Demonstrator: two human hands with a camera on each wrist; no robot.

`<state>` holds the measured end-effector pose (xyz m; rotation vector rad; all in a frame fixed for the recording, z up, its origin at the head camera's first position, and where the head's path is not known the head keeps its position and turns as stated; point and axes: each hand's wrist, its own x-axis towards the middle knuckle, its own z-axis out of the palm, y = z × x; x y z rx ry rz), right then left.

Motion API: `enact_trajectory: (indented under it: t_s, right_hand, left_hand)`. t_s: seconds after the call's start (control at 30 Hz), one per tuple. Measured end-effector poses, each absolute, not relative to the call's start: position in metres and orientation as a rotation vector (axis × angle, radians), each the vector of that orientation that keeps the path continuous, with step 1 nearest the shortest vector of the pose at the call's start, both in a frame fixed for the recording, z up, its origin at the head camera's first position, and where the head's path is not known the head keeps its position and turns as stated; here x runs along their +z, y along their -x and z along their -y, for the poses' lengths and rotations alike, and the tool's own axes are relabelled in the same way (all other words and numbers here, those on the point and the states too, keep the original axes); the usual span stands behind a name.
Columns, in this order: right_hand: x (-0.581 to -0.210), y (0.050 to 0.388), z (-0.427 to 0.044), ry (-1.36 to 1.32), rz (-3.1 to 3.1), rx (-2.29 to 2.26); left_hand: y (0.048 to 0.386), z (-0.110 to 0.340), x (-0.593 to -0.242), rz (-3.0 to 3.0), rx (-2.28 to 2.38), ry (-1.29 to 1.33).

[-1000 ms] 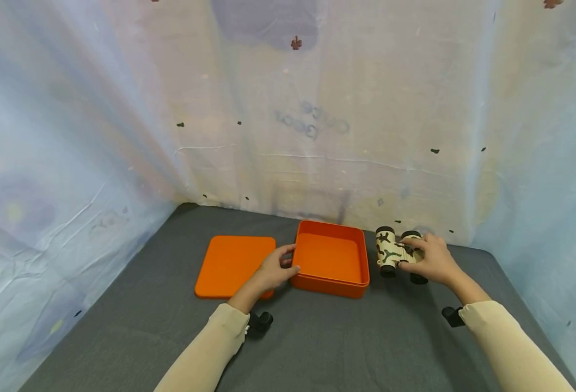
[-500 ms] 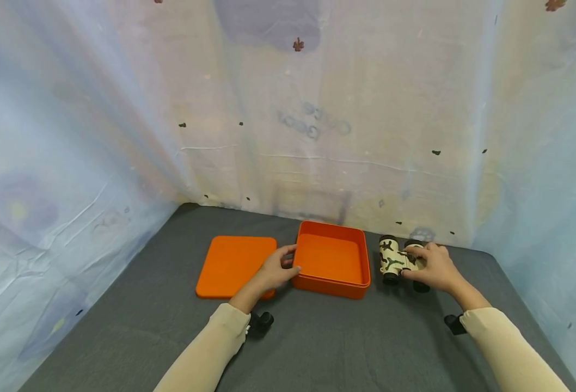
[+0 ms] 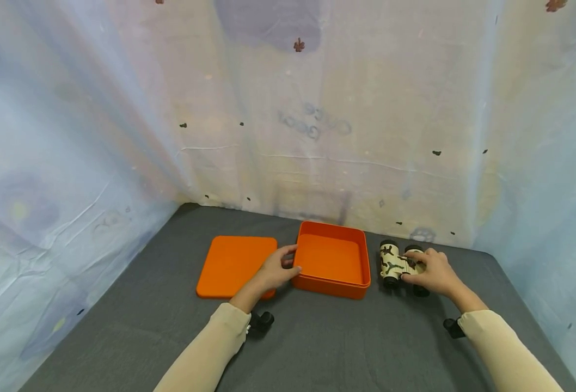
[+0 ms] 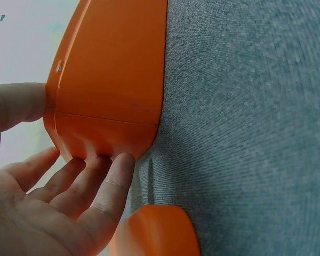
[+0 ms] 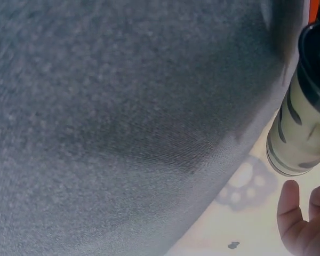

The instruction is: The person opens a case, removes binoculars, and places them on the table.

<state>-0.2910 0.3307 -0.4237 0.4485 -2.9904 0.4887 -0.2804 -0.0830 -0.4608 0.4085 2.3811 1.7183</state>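
In the head view my left hand (image 3: 275,271) holds the near left corner of an orange box (image 3: 334,258), which has no lid on. The left wrist view has the thumb on the rim of the box (image 4: 112,58) and the fingertips against its side wall. Right of the box, my right hand (image 3: 434,272) grips cream camouflage binoculars (image 3: 392,264) from above, around the right barrel. One barrel of the binoculars (image 5: 298,128) shows in the right wrist view beside my fingertips. Whether the binoculars rest on the table I cannot tell.
A flat orange lid (image 3: 234,264) lies left of the box, partly behind my left hand. Dark grey cloth covers the table (image 3: 317,343). A pale patterned sheet (image 3: 288,109) hangs behind it and along both sides.
My right hand has brought the binoculars slightly downward and nearer, toward the table surface. The left hand, box and lid look unmoved.
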Motion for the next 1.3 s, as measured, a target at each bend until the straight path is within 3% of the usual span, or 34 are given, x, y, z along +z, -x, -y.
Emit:
enact_trajectory:
  t_s: [0.93,1.3]
  right_hand:
    - [-0.442,0.285,-0.344,-0.437,3.049,0.5]
    - [-0.415,0.278,-0.339,-0.426,2.971,0.605]
  left_hand:
    - [0.283,0.072,-0.465,-2.39,1.691,-0.428]
    - [0.29,0.083,-0.457,-2.437,1.652,-0.399]
